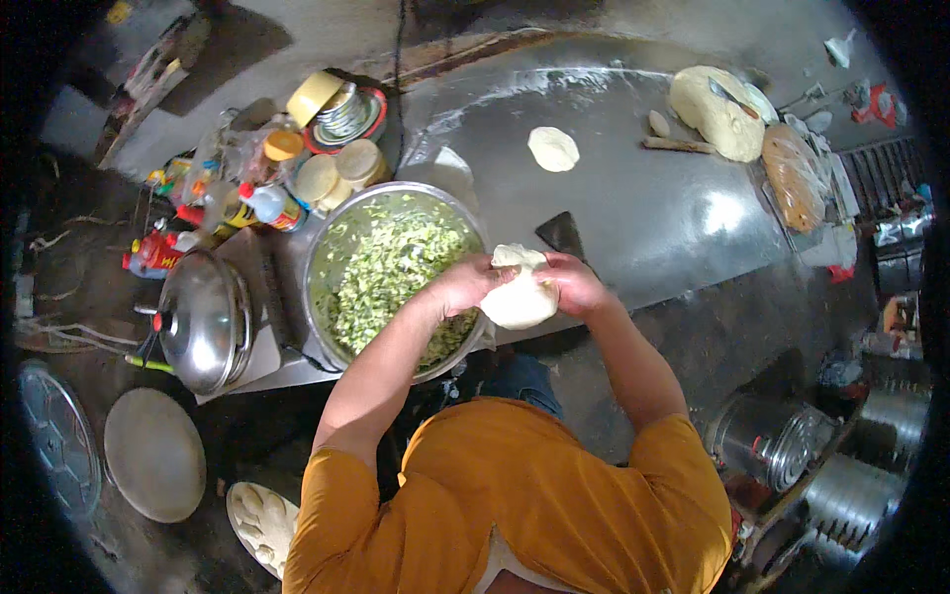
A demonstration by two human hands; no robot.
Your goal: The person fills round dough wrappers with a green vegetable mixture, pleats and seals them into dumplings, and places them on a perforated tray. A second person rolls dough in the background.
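Both of my hands hold one piece of pale dough over the table's near edge. My left hand pinches it from the left, close to the rim of a large metal bowl of chopped greens. On the dough's right side is my right hand, its fingers curled on the edge. Beyond them, a dark flat scraper-like tool lies on the metal worktop. A flattened round of dough rests farther back. Whether the held dough encloses anything cannot be seen.
At the back right sit a large dough mass with a knife on it, and a rolling pin. Bottles, jars and stacked bowls crowd the left, near a lidded metal pan. A metal pot stands lower right.
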